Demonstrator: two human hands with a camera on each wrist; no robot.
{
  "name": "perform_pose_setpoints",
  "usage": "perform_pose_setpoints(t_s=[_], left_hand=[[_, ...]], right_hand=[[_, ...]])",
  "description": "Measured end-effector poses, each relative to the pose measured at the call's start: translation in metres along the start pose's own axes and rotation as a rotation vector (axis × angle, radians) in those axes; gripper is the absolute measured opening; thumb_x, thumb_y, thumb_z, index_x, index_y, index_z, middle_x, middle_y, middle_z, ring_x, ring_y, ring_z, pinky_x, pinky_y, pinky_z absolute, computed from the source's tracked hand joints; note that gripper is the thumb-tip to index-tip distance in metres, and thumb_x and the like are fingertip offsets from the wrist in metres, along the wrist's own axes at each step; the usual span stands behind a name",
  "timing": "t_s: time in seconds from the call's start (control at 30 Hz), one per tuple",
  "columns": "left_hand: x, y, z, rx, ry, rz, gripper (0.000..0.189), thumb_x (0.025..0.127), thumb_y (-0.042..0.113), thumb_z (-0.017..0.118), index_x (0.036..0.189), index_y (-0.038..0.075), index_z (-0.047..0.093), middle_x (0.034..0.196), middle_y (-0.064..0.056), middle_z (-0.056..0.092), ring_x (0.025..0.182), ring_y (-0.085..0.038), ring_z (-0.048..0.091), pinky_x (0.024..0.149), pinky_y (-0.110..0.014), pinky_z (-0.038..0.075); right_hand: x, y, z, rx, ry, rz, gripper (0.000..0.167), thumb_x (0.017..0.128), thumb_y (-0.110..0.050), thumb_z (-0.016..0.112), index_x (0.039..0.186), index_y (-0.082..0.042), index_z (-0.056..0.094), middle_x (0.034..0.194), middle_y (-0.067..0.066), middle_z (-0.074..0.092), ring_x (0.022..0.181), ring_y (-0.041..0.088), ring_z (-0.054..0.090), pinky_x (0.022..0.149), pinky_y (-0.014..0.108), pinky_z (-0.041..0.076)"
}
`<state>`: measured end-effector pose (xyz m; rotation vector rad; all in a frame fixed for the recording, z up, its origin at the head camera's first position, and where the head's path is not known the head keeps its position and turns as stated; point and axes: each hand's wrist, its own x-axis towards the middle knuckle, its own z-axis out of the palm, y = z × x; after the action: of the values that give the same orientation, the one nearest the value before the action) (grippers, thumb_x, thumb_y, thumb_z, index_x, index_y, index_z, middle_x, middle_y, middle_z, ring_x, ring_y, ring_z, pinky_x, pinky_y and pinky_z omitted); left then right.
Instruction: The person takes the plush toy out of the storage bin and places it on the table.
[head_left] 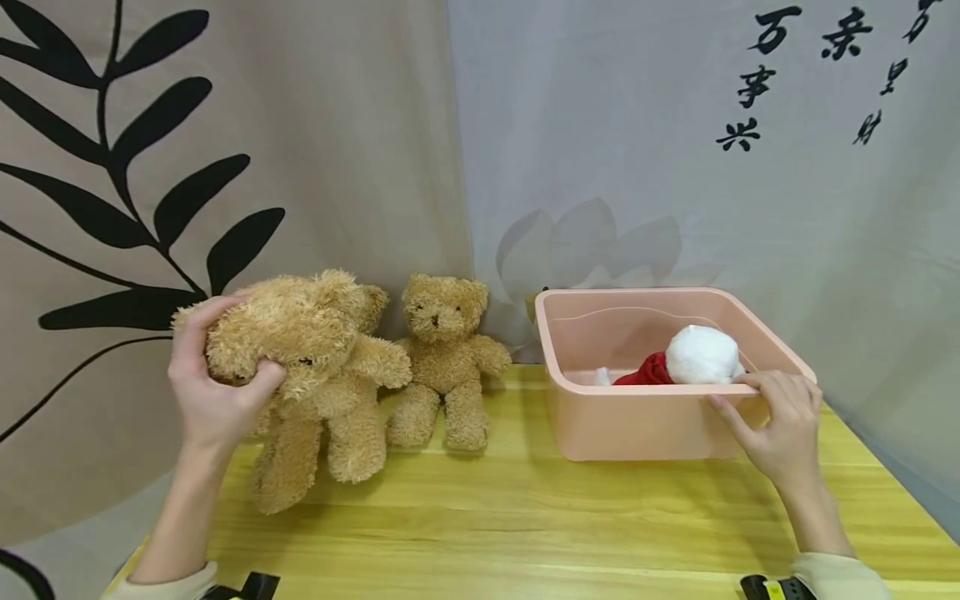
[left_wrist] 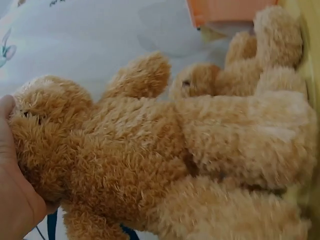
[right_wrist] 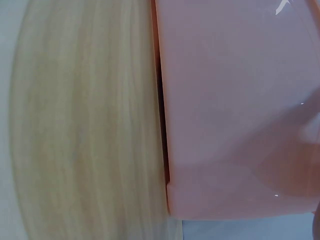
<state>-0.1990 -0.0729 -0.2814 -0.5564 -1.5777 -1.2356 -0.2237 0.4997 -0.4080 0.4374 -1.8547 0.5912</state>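
Note:
My left hand grips a large curly-furred teddy bear by the head, thumb on its face. The bear leans in my grasp at the left of the table, its legs hanging down; its body fills much of the left wrist view. At the right, my right hand holds the front rim of a pink plastic bin near its right corner, fingers over the edge and thumb outside. In the bin lies a plush toy with a white head and red clothing, partly hidden by the front wall.
A smaller teddy bear sits against the back curtain, just right of the large one. Everything stands on a yellow wood-grain table. Behind it hangs a printed curtain with leaves and dark characters.

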Motion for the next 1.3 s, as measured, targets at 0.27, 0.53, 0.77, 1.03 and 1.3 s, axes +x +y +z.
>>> perform_pose_setpoints(t_s=[0.27,0.53,0.77,1.03,1.3], left_hand=[[0.003,-0.029,-0.039,0.148,-0.15,-0.145,0.055,0.067,-0.015,0.059,0.12,-0.002,0.069,0.115,0.003,0.07,0.105,-0.008,0.052,0.084,-0.024,0.034],[0.005,-0.051,-0.07,0.264,-0.214,-0.353,0.057,0.075,-0.016,0.065,0.128,0.003,0.066,0.118,0.012,0.064,0.096,-0.009,0.053,0.07,-0.014,0.044],[0.011,-0.062,-0.092,0.245,-0.325,-0.387,0.056,0.081,-0.016,0.064,0.132,0.006,0.063,0.11,0.014,0.062,0.083,-0.003,0.057,0.063,-0.011,0.047],[0.01,-0.077,-0.112,0.296,-0.528,-0.42,0.052,0.088,-0.007,0.065,0.136,0.014,0.062,0.12,0.024,0.057,0.09,0.0,0.054,0.065,-0.012,0.046],[-0.011,-0.104,-0.127,0.436,-0.775,-0.525,0.049,0.099,0.011,0.061,0.147,0.005,0.049,0.126,0.024,0.046,0.097,0.005,0.047,0.071,-0.024,0.044]], right_hand=[[0.0,0.001,-0.001,-0.006,-0.009,0.004,0.077,0.087,-0.071,0.062,0.086,0.006,0.065,0.081,0.019,0.062,0.084,0.035,0.045,0.096,0.031,0.017],[0.0,0.001,0.0,-0.008,0.003,-0.007,0.077,0.087,-0.07,0.062,0.085,0.007,0.065,0.081,0.02,0.062,0.083,0.036,0.046,0.096,0.031,0.017],[0.0,0.001,0.001,-0.007,0.005,-0.003,0.077,0.087,-0.071,0.062,0.085,0.007,0.065,0.081,0.02,0.062,0.083,0.036,0.046,0.096,0.031,0.017],[0.001,0.0,0.0,-0.004,0.002,0.002,0.077,0.087,-0.07,0.062,0.085,0.007,0.065,0.08,0.019,0.061,0.083,0.035,0.045,0.096,0.031,0.017],[0.001,-0.002,0.001,-0.009,0.003,0.003,0.077,0.087,-0.071,0.062,0.085,0.006,0.065,0.08,0.019,0.061,0.083,0.035,0.045,0.096,0.031,0.017]])
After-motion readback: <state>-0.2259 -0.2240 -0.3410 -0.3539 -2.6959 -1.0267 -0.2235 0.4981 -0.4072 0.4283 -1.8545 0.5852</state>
